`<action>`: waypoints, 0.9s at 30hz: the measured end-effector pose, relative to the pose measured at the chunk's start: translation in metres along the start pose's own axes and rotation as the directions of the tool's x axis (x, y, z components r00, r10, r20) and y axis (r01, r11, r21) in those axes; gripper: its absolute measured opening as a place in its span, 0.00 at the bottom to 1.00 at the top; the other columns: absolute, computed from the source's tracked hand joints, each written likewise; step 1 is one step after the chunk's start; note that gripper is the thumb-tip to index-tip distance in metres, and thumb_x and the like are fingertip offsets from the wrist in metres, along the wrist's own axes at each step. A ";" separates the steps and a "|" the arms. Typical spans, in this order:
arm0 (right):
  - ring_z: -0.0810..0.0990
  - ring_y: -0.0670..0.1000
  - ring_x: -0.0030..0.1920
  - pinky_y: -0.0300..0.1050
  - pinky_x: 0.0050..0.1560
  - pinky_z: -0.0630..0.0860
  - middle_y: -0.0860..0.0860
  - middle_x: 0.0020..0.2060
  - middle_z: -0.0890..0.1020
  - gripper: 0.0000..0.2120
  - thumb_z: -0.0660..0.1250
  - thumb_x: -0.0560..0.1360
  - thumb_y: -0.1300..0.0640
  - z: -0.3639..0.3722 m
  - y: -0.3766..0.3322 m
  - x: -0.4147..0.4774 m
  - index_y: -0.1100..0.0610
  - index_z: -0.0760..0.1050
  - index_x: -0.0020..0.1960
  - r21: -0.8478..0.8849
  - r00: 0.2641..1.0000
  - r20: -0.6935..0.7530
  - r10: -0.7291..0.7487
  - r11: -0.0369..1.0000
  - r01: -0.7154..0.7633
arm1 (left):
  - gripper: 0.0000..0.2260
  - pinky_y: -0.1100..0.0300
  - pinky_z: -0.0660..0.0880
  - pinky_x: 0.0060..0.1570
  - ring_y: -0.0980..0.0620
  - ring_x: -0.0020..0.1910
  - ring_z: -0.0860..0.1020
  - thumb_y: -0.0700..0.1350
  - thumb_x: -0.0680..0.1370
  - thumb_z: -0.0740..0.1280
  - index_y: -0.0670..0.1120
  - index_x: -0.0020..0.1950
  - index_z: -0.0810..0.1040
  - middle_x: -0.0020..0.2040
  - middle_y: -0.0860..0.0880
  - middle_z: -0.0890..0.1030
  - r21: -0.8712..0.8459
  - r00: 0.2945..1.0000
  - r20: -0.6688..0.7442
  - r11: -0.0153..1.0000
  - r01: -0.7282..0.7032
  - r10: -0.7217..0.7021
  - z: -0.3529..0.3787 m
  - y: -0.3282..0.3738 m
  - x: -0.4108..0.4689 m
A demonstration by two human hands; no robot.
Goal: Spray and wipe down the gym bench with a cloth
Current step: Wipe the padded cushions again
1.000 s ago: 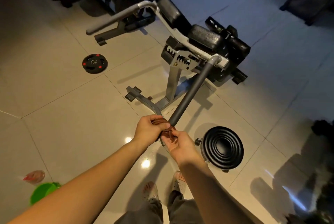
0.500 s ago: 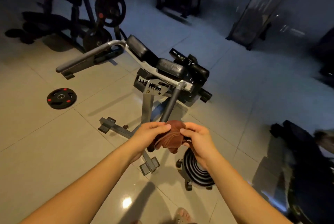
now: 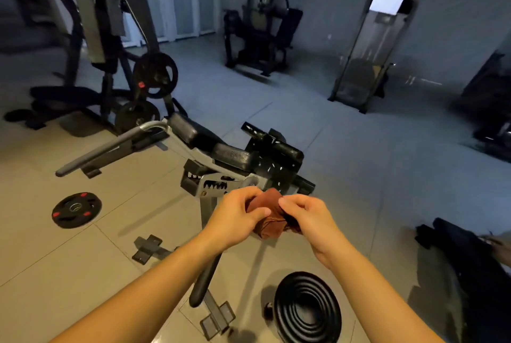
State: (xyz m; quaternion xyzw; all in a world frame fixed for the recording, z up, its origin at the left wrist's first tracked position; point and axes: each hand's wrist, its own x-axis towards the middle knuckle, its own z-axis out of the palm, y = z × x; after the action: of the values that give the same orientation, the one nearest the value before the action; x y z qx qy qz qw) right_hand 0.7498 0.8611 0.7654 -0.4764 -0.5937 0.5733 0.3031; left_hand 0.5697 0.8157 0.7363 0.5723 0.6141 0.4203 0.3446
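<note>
nearest to the camera, both bare forearms reach forward; the left hand (image 3: 237, 215) and the right hand (image 3: 307, 217) meet in the air, each with its fingers curled and pinching one side of the reddish-brown cloth (image 3: 272, 222), which hangs bunched between them; the cloth touches no part of the bench at this moment.

a second ago the hands were lower, wrapped with the cloth round the end of the dark handle bar (image 3: 205, 279); now they are lifted off it and the bar stands free under the left forearm; the view also went up from the floor to the room; i judge that the wiping of this bar is finished and the person is refolding the cloth to get a clean side.

just right of the bar's end a black ribbed disc (image 3: 307, 308) lies on the tiled floor (image 3: 83, 273); beyond the hands is the gym bench (image 3: 193, 132), with black pads and a grey toothed adjuster, well apart from the cloth; the pads are probably the next surface; no spray bottle is visible now, so i cannot say whether spraying is done.

to the left a weight plate (image 3: 76, 209) with red marks lies flat; farther, dim machines (image 3: 260, 38) stand by the wall.
</note>
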 end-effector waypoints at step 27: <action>0.85 0.54 0.54 0.52 0.49 0.84 0.52 0.51 0.85 0.09 0.73 0.77 0.57 -0.102 0.064 0.232 0.49 0.81 0.57 0.274 0.963 0.113 0.245 0.924 -0.267 | 0.09 0.61 0.81 0.47 0.58 0.46 0.84 0.42 0.80 0.72 0.55 0.55 0.86 0.46 0.58 0.86 -0.160 0.862 -0.387 0.944 0.287 -0.328 0.144 -0.002 0.173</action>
State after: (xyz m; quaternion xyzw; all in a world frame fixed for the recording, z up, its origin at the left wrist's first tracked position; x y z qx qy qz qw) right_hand 0.7720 1.1060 0.6760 -0.4783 -0.4483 0.7058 0.2684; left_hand 0.6808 1.0047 0.6858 0.3493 0.7347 0.4991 0.2986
